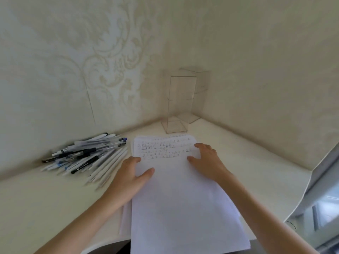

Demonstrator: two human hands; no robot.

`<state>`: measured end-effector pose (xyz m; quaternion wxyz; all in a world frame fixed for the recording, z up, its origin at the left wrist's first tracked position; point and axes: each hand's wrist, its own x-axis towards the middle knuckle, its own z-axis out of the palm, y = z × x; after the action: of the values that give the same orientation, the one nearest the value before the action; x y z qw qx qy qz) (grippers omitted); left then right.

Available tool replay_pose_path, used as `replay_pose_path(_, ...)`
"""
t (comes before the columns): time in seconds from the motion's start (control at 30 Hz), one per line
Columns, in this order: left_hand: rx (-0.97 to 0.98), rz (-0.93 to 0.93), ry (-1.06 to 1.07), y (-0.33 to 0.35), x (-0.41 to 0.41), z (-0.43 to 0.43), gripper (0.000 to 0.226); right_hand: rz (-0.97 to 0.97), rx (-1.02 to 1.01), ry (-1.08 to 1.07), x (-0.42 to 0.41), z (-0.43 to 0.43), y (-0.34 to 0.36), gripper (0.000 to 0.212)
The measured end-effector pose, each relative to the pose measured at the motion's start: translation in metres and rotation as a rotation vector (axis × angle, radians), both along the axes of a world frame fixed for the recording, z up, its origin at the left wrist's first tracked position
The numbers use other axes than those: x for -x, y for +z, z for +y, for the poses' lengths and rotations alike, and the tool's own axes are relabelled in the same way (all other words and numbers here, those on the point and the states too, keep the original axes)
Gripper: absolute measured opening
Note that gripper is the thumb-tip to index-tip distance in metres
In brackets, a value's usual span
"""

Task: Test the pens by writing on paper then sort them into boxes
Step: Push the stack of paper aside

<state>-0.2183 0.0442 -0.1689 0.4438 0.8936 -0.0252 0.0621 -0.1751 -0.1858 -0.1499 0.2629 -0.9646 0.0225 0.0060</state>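
A stack of white paper (179, 198) lies in front of me on the pale desk, with rows of small written marks near its far end. My left hand (132, 173) rests on the paper's left edge, fingers straight and thumb spread over the sheet. Flat on the right side of the top sheet lies my right hand (207, 160), just below the writing. A pile of several pens (86, 154), white, grey and black, lies on the desk to the left of the paper. Two tall clear boxes (178, 105) stand in the far corner, both looking empty.
The desk (45, 202) fits into a corner of two patterned walls. Its front edge curves near the bottom of the view, where the paper overhangs. A grey-white object (322, 198) stands beyond the desk's right edge.
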Motion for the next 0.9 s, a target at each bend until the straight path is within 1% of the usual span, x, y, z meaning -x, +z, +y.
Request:
replay_pose_path(0.1, 0.119, 0.058, -0.016, 0.0, 0.0, -0.015, 0.06, 0.028, 0.019, 0.052, 0.006, -0.009, -0.003, 0.062)
replay_pose_path(0.2, 0.184, 0.106, -0.073, -0.006, 0.0, -0.031, 0.063, 0.039, 0.1, 0.029, 0.004, -0.027, -0.005, 0.061)
replay_pose_path(0.27, 0.21, 0.128, -0.123, -0.01, -0.001, -0.047, 0.067, 0.043, 0.174, 0.04, -0.002, -0.045, -0.006, 0.058)
replay_pose_path(0.33, 0.205, 0.124, -0.173, -0.011, -0.006, -0.066, 0.064, 0.065, 0.247, 0.078, -0.013, -0.067, -0.005, 0.053)
replay_pose_path(0.4, 0.146, 0.093, -0.226, -0.007, -0.014, -0.082, 0.055, 0.092, 0.33, 0.096, -0.028, -0.092, -0.003, 0.051)
replay_pose_path(0.47, 0.072, 0.036, -0.28, -0.004, -0.022, -0.09, 0.049, 0.102, 0.426, 0.064, -0.04, -0.112, 0.001, 0.051)
replay_pose_path(0.53, -0.04, -0.048, -0.315, -0.003, -0.029, -0.086, 0.046, -0.002, 0.49, 0.001, -0.041, -0.113, 0.008, 0.051)
replay_pose_path(0.6, -0.224, -0.146, -0.325, -0.003, -0.035, -0.074, 0.045, -0.164, 0.399, -0.027, -0.023, -0.096, 0.013, 0.052)
replay_pose_path(0.63, -0.313, -0.183, -0.323, -0.003, -0.038, -0.068, 0.045, -0.2, 0.324, 0.006, -0.009, -0.083, 0.012, 0.055)
replay_pose_path(0.67, -0.394, -0.208, -0.313, -0.004, -0.041, -0.06, 0.045, -0.19, 0.277, 0.079, 0.007, -0.069, 0.011, 0.061)
replay_pose_path(0.73, -0.496, -0.22, -0.303, -0.006, -0.044, -0.047, 0.046, -0.077, 0.296, 0.217, 0.036, -0.04, 0.003, 0.075)
replay_pose_path(0.77, -0.521, -0.212, -0.31, -0.006, -0.045, -0.042, 0.049, -0.022, 0.329, 0.253, 0.044, -0.03, -0.002, 0.078)
replay_pose_path(0.8, -0.534, -0.194, -0.322, -0.006, -0.043, -0.039, 0.057, 0.007, 0.343, 0.263, 0.047, -0.024, -0.005, 0.076)
replay_pose_path(0.87, -0.531, -0.16, -0.337, -0.007, -0.04, -0.035, 0.08, -0.015, 0.31, 0.23, 0.044, -0.024, -0.005, 0.063)
replay_pose_path(0.9, -0.53, -0.147, -0.339, -0.01, -0.039, -0.033, 0.086, -0.035, 0.301, 0.202, 0.041, -0.028, -0.003, 0.056)
